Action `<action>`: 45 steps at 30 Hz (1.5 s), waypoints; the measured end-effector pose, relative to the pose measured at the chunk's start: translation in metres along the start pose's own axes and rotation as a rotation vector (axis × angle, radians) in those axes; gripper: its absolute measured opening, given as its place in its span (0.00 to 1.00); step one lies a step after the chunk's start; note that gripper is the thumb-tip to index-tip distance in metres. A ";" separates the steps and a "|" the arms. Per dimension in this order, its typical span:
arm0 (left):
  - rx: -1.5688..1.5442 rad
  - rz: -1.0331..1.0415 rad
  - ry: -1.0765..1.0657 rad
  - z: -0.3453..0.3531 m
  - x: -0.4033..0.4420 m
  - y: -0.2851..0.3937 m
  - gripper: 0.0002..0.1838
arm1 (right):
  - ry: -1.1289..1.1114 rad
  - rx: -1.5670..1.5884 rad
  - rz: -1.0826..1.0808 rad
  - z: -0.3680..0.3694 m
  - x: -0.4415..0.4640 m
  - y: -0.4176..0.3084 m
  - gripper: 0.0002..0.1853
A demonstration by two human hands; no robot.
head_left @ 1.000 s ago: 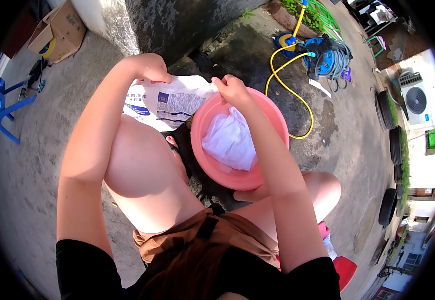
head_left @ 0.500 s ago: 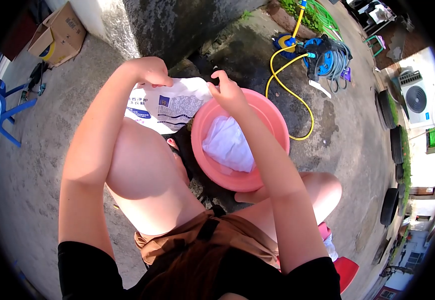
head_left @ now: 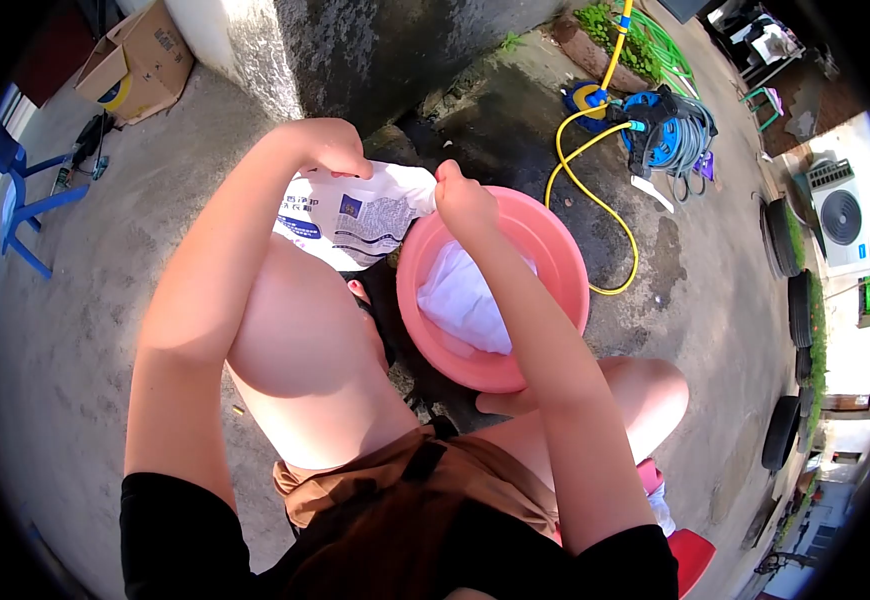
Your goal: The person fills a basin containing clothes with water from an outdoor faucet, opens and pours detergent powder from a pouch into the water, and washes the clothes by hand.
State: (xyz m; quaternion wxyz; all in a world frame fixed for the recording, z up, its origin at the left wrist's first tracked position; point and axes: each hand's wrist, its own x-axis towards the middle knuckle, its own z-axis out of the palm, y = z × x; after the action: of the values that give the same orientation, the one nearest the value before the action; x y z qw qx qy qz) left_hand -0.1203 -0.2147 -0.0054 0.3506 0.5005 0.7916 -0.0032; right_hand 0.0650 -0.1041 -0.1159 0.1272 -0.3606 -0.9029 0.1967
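Printed white bag (head_left: 365, 215): held up just L of pink basin (head_left: 552, 245) w/ white cloth (head_left: 463, 300) inside. L hand (head_left: 338, 148) grips top edge, grip part. hidden; R hand (head_left: 467, 204) pinches top R corner. Rec.: firm hold both sides, even pull, bag steady to limit spillage; contents n/v.

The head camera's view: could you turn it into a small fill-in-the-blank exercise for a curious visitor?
1. The plastic basin near the person's feet is coloured ____.
2. The white cloth lies ____ the basin.
3. While the right hand holds one end of the printed white packet, the ____ hand holds its top edge.
4. The box on the ground by the wall is made of ____.

Missing words: pink; inside; left; cardboard.
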 end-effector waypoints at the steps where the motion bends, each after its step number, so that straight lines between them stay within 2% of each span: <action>1: 0.004 0.000 0.006 0.001 0.000 -0.002 0.18 | -0.007 0.018 0.022 -0.002 -0.002 -0.001 0.07; 2: 0.032 -0.007 0.008 0.001 0.004 -0.008 0.18 | 0.069 0.070 0.004 0.001 -0.004 0.002 0.11; 5: 0.018 0.025 0.052 0.000 0.000 -0.017 0.19 | 0.042 0.404 0.073 0.005 -0.007 0.025 0.16; 7: 0.009 -0.013 0.102 -0.001 -0.002 -0.028 0.20 | -0.096 0.514 0.100 -0.020 -0.026 0.022 0.21; 9: -0.033 -0.033 0.181 -0.008 -0.016 -0.031 0.20 | -0.169 0.527 0.125 -0.044 -0.041 0.019 0.20; 14: -0.100 -0.096 0.386 -0.032 -0.038 -0.060 0.22 | -0.183 0.561 0.019 -0.068 -0.049 0.030 0.21; 17: -0.064 -0.026 0.578 -0.035 -0.065 -0.061 0.22 | -0.190 0.605 -0.019 -0.072 -0.042 0.026 0.21; 21: -0.170 -0.085 0.555 -0.055 -0.119 -0.092 0.22 | -0.182 0.652 -0.088 -0.065 -0.031 0.008 0.20; 26: -0.684 -0.271 0.613 -0.071 -0.166 -0.114 0.19 | -0.225 0.685 -0.111 -0.049 -0.022 -0.005 0.19; 30: -1.046 -0.257 0.817 -0.073 -0.157 -0.144 0.15 | -0.281 0.718 -0.048 -0.047 -0.017 0.003 0.18; 31: -1.240 -0.150 0.806 -0.073 -0.154 -0.154 0.13 | -0.289 0.735 -0.046 -0.049 -0.017 0.009 0.18; 36: -1.366 -0.111 0.914 -0.070 -0.150 -0.178 0.13 | -0.284 0.759 0.080 -0.064 -0.035 0.041 0.17; 37: -1.369 -0.152 0.998 -0.069 -0.150 -0.169 0.15 | -0.295 0.749 0.104 -0.068 -0.038 0.051 0.17; 40: -1.502 -0.093 0.982 -0.064 -0.127 -0.183 0.17 | -0.286 0.722 0.162 -0.070 -0.043 0.077 0.17; 43: -1.621 -0.145 0.968 -0.051 -0.089 -0.184 0.16 | -0.281 0.734 0.167 -0.069 -0.050 0.085 0.17; 45: -1.635 -0.065 0.912 -0.037 -0.059 -0.191 0.15 | -0.289 0.723 0.172 -0.070 -0.053 0.070 0.16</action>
State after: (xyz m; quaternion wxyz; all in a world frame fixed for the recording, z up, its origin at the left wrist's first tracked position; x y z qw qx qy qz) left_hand -0.2778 -0.3437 -0.0103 0.2490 0.0293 0.6227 0.7412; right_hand 0.1708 -0.0764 -0.0892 0.1006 -0.3354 -0.7506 0.5603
